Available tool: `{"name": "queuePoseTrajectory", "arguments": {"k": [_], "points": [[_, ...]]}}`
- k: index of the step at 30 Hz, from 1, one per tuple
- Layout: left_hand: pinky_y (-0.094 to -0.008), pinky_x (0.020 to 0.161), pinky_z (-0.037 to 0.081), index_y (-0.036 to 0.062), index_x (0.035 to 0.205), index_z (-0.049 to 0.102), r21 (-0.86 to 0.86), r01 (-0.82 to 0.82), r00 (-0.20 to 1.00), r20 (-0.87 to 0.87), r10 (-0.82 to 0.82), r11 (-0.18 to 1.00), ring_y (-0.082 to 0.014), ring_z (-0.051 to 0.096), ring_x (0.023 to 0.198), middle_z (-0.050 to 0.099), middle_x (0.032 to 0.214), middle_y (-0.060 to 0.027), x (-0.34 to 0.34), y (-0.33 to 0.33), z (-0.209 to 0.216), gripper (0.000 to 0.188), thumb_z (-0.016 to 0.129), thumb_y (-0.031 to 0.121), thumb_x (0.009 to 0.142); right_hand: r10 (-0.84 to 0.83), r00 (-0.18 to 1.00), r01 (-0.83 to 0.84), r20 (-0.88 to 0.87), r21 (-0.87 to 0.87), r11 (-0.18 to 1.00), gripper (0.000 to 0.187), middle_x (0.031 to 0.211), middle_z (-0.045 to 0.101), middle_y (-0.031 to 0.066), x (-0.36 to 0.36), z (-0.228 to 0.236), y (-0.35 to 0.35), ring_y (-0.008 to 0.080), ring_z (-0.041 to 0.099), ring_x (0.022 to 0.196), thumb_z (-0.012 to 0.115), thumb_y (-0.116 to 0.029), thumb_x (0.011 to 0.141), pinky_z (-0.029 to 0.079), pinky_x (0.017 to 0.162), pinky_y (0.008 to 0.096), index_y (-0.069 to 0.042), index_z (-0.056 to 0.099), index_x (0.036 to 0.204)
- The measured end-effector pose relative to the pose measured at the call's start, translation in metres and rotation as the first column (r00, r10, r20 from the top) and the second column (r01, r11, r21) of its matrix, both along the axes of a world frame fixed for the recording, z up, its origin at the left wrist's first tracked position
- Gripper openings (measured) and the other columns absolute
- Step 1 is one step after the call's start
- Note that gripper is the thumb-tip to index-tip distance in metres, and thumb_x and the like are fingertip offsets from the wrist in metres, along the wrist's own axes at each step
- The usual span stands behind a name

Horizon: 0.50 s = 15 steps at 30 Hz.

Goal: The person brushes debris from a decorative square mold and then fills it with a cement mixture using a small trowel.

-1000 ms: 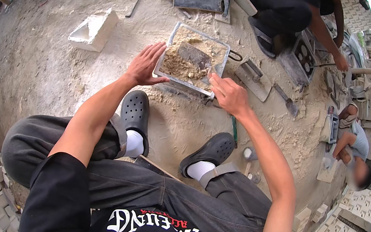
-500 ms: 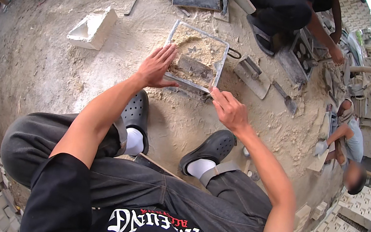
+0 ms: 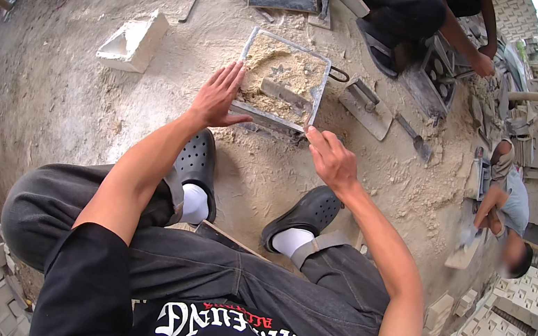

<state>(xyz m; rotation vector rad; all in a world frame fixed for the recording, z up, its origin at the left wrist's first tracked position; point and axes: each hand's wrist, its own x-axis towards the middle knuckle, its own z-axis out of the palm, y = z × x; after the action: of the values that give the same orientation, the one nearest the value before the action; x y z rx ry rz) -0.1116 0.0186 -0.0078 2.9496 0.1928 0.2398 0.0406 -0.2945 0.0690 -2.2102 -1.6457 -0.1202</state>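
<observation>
Hands had shifted on the square metal mould tray (image 3: 254, 46) filled with sandy, pale mortar, which sat on the dusty ground just beyond the person's black perforated clogs (image 3: 198, 160). A second earlier the left hand (image 3: 216, 95) lay flat against the tray's left rim; it had since slid toward the near-left corner, fingers spread wide and thumb pointing right along the near edge, holding nothing. The right hand (image 3: 330, 158), earlier up at the tray's right side, had drawn back to the near-right corner, fingers loosely curled just at the rim; whether it pinched the edge could not be told. Both hands thus bracketed the near side of the tray, which itself had not visibly moved. A grey trowel-like blade (image 3: 284, 93) lay in the mortar, untouched. To the left lay a white triangular-hollowed concrete block (image 3: 132, 42); to the right, flat metal trowels (image 3: 367, 106). Far right, other people crouched at similar moulds.
</observation>
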Motion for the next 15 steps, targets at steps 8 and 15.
{"name": "queuePoseTrajectory", "arguments": {"k": [8,15], "points": [[-0.0444,0.127,0.016,-0.0106,0.155,0.019,0.0,-0.004,1.0,0.012,0.004,1.0,-0.0376,0.019,0.154,0.023,0.163,-0.0271,0.0,-0.004,0.0,0.122,0.059,0.079,0.083,-0.04,0.998,0.036,-0.041,-0.096,0.995,0.046,0.105,0.065,0.0062,0.0,0.002,-0.001,0.0281,0.071,0.08,0.07,-0.014,0.09,0.058,0.06,0.0387,-0.018,0.061,0.135],[-0.0434,0.127,0.012,-0.0123,0.155,0.017,-0.036,-0.156,0.988,-0.022,0.155,0.987,-0.0359,0.017,0.155,0.022,0.163,-0.0278,0.002,-0.009,-0.001,0.123,0.053,0.082,0.084,-0.002,0.996,-0.008,-0.094,-0.096,0.995,0.046,0.101,0.064,0.0102,-0.005,0.001,0.028,0.0343,0.071,0.081,0.065,-0.017,0.094,0.059,0.059,0.0433,-0.016,0.056,0.139]]}}
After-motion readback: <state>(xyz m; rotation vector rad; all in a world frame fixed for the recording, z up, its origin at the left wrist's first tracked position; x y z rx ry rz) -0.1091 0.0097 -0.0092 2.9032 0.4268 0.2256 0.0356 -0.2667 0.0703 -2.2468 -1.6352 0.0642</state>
